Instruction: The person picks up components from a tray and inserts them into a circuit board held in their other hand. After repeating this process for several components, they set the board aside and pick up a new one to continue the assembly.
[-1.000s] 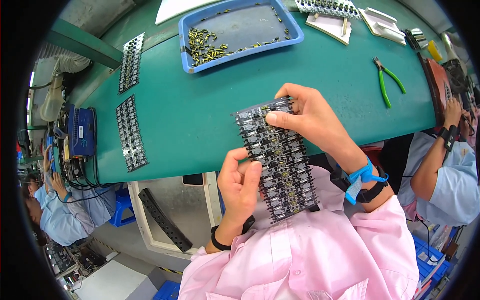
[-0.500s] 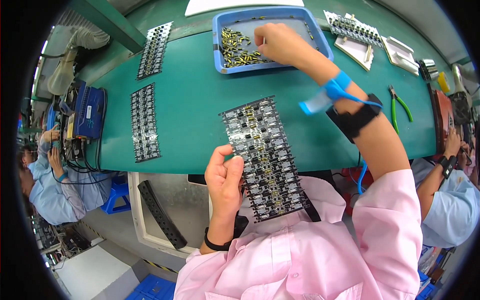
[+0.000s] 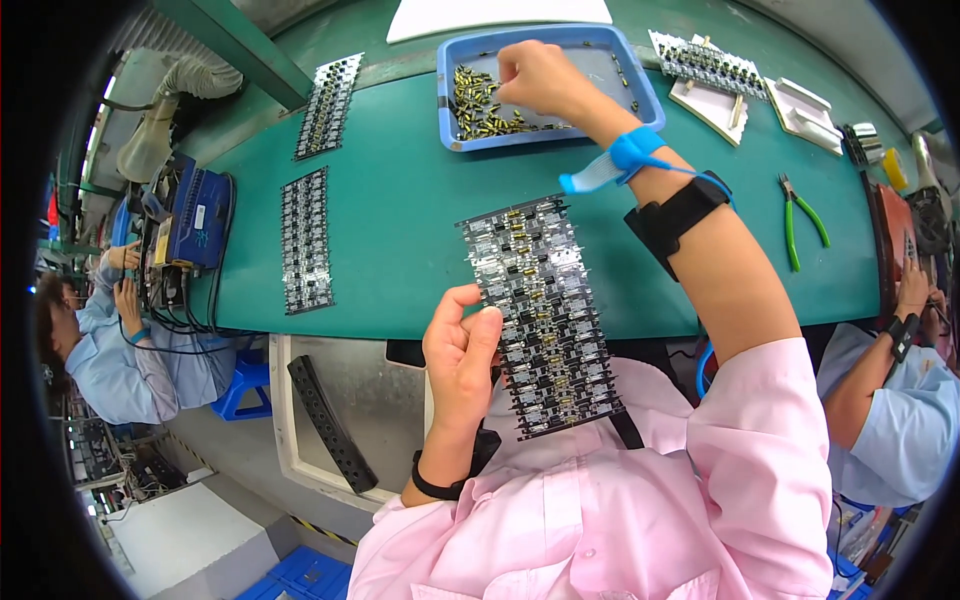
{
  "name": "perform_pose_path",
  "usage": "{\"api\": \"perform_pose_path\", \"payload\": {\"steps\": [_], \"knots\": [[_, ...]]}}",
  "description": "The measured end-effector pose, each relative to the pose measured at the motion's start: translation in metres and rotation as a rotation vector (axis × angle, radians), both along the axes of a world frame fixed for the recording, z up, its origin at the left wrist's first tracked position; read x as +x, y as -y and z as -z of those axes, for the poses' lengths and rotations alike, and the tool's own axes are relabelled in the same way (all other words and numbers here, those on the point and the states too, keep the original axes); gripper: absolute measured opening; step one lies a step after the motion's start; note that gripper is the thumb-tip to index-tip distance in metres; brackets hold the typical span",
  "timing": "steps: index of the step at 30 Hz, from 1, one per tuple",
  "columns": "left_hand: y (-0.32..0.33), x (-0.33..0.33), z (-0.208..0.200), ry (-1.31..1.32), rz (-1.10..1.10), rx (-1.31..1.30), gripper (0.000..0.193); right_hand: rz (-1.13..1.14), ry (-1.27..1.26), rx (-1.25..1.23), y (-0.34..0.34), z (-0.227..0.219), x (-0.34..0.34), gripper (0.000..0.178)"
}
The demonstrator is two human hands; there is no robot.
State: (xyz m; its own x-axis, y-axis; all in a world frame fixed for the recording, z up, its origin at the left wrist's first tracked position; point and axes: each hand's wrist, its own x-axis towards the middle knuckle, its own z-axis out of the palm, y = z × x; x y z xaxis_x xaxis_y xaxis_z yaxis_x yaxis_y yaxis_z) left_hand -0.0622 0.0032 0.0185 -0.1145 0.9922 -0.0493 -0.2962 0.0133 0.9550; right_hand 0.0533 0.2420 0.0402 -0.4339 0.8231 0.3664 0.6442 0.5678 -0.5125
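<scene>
My left hand grips the left edge of a circuit board panel, thumb on top. The panel is tilted over the table's near edge and my lap, with a column of small yellow-and-black parts along its middle. My right hand hangs over a blue tray, fingers bent together above the pile. Loose yellow-and-black cylindrical components, probably capacitors, lie mostly in the tray's left half. Whatever my right fingertips hold is hidden. A blue wrist strap and a black band circle my right forearm.
Two more circuit board panels, one far and one nearer, lie at left. Green-handled cutters rest at right, below white holders. A blue machine stands at the left edge. Co-workers sit on both sides.
My right hand has shifted slightly left over the tray, toward the pile of components. My left hand still holds the panel. The whole view has shifted a little.
</scene>
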Motion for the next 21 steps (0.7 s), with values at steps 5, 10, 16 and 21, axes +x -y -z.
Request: {"api": "perform_pose_path", "payload": {"steps": [5,10,16,21], "knots": [[0.003,0.007,-0.008,-0.016,0.022,-0.026,0.019,0.025,-0.372,-0.495,0.006,-0.014,0.02,0.01],[0.01,0.044,0.002,-0.002,0.045,-0.017,0.017,0.072,-0.525,-0.515,0.023,-0.015,0.063,0.013],[0.002,0.062,0.004,-0.009,0.113,-0.009,0.016,-0.056,-0.667,-0.53,0.083,-0.041,0.105,0.017],[-0.006,0.059,0.008,-0.059,0.181,0.033,0.015,-0.085,-0.466,-0.517,0.158,-0.039,0.106,0.015]]}}
